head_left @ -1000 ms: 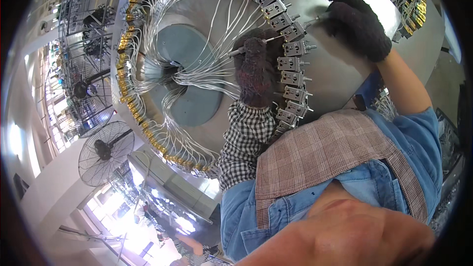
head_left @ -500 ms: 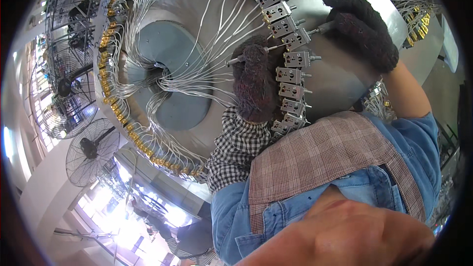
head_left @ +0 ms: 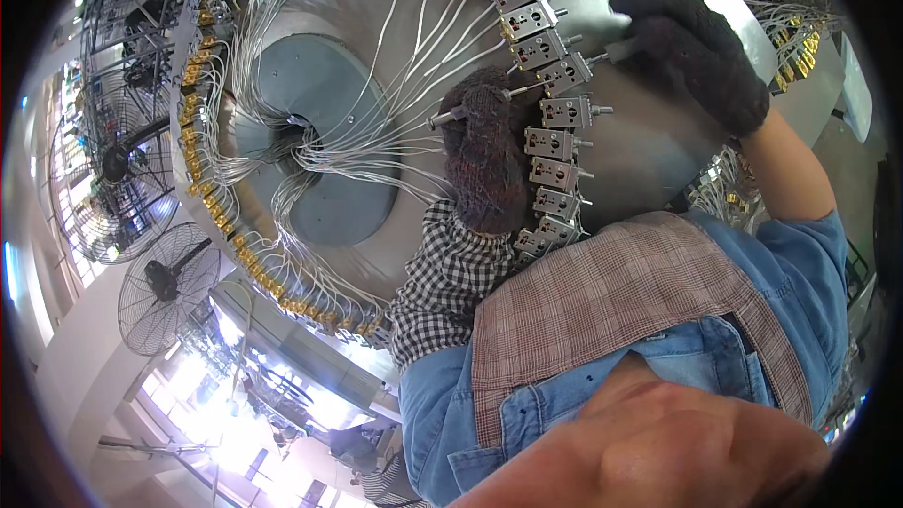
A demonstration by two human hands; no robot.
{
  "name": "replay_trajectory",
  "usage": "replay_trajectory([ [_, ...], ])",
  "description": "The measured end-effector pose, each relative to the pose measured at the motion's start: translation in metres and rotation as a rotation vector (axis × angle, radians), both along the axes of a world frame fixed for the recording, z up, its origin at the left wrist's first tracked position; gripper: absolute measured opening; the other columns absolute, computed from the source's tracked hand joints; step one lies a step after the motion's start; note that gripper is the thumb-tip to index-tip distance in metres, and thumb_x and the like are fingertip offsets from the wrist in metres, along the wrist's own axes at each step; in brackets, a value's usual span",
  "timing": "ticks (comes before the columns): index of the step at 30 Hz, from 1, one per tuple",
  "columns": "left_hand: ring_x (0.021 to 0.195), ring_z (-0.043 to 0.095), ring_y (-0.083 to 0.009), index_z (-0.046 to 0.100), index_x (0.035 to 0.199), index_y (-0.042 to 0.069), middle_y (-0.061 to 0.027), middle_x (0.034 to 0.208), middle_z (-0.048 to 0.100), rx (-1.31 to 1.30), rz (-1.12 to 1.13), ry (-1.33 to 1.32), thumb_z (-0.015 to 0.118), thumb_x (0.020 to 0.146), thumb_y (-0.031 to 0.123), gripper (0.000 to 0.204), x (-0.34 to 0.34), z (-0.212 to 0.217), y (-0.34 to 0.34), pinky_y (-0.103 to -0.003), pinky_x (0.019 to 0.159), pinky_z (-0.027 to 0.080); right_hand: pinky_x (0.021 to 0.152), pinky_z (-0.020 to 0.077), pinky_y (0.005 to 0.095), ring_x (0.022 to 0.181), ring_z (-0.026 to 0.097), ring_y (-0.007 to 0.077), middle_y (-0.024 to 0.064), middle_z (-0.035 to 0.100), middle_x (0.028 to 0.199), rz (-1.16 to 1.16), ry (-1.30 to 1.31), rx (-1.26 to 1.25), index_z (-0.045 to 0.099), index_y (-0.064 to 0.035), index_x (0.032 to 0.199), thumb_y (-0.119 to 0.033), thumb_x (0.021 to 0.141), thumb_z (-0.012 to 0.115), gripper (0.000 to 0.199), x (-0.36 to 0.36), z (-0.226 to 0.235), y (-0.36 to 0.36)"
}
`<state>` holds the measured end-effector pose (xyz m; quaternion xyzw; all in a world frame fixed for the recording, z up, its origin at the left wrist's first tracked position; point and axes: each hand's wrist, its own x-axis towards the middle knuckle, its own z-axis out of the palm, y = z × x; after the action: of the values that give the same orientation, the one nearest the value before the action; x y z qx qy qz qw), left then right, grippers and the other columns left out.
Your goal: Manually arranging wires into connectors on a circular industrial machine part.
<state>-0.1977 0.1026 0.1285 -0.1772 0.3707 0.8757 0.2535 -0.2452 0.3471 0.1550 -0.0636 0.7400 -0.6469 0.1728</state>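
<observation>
My left hand (head_left: 484, 165), in a dark knit glove, is closed around a slim metal rod tool (head_left: 447, 119) with a thicker end. The tool's thin shaft runs toward the inner face of a small metal block (head_left: 566, 73). On that block's outer side, my right hand (head_left: 701, 61), also gloved, has its fingers curled about a grey cylindrical tool (head_left: 621, 50). This tool lines up with the block's threaded stud; most of it is hidden in the glove. Similar metal blocks (head_left: 555, 144) stand in a curved row between my hands, studs pointing outward.
White wires (head_left: 353, 155) fan from the hub of a grey disc (head_left: 343, 212) to the ring's edge, where brass-coloured fittings (head_left: 221, 216) sit. A second ring with fittings (head_left: 800, 56) stands at the far right. Fans (head_left: 165, 282) are on the left; a person's striped clothing (head_left: 386, 484) shows at the bottom.
The ring and background have shifted slightly left in the view. My right hand has turned a little at the wrist around its tool. My left hand keeps its grip.
</observation>
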Motion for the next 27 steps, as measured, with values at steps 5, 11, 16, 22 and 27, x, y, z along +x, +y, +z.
replay_trajectory([
  [5, 0.074, 0.065, -0.0259, 0.046, 0.118, 0.009, -0.0198, 0.107, 0.06, -0.037, 0.08, 0.109, 0.053, 0.089, 0.047, 0.048, 0.002, 0.001, 0.001, -0.035, 0.054, 0.057, 0.084, 0.0458, 0.0296, 0.093, 0.058, 0.0157, 0.0069, 0.061, 0.108, -0.076, 0.047, 0.124, 0.058, -0.0088, 0.118, -0.031, 0.088, 0.056, 0.038, -0.006, 0.0, -0.007],
  [11, 0.069, 0.063, -0.0249, 0.043, 0.123, 0.008, -0.02, 0.105, 0.061, -0.263, 0.039, 0.083, 0.05, 0.086, 0.056, 0.061, 0.001, -0.006, 0.001, -0.034, 0.053, 0.056, 0.082, 0.0464, 0.0287, 0.09, 0.058, 0.0142, 0.006, 0.062, 0.106, -0.059, 0.011, 0.21, 0.062, -0.0079, 0.112, -0.032, 0.089, 0.054, 0.034, -0.009, 0.001, -0.006],
  [16, 0.075, 0.064, -0.0238, 0.046, 0.119, 0.003, -0.0181, 0.104, 0.06, -0.192, 0.153, 0.072, 0.05, 0.09, 0.042, 0.049, 0.005, -0.005, 0.005, -0.033, 0.056, 0.056, 0.08, 0.0469, 0.0287, 0.088, 0.059, 0.015, 0.0062, 0.062, 0.105, -0.06, -0.019, 0.196, 0.062, -0.0076, 0.111, -0.032, 0.089, 0.053, 0.034, -0.01, -0.002, -0.003],
  [22, 0.076, 0.065, -0.0229, 0.05, 0.113, -0.001, -0.0161, 0.097, 0.062, -0.043, 0.185, 0.048, 0.051, 0.095, 0.029, 0.035, 0.004, -0.004, 0.003, -0.031, 0.057, 0.056, 0.081, 0.0476, 0.0289, 0.089, 0.06, 0.0145, 0.006, 0.064, 0.103, -0.058, -0.062, 0.116, 0.062, -0.0055, 0.111, -0.027, 0.089, 0.054, 0.032, -0.014, 0.0, -0.006],
  [27, 0.071, 0.065, -0.023, 0.052, 0.109, -0.004, -0.0173, 0.093, 0.063, 0.09, 0.052, 0.003, 0.05, 0.095, 0.031, 0.037, 0.002, 0.0, 0.001, -0.03, 0.054, 0.056, 0.075, 0.0485, 0.0263, 0.084, 0.059, 0.0109, 0.0038, 0.064, 0.097, -0.076, 0.03, 0.156, 0.063, -0.0063, 0.11, -0.027, 0.089, 0.056, 0.03, -0.012, 0.0, -0.007],
])
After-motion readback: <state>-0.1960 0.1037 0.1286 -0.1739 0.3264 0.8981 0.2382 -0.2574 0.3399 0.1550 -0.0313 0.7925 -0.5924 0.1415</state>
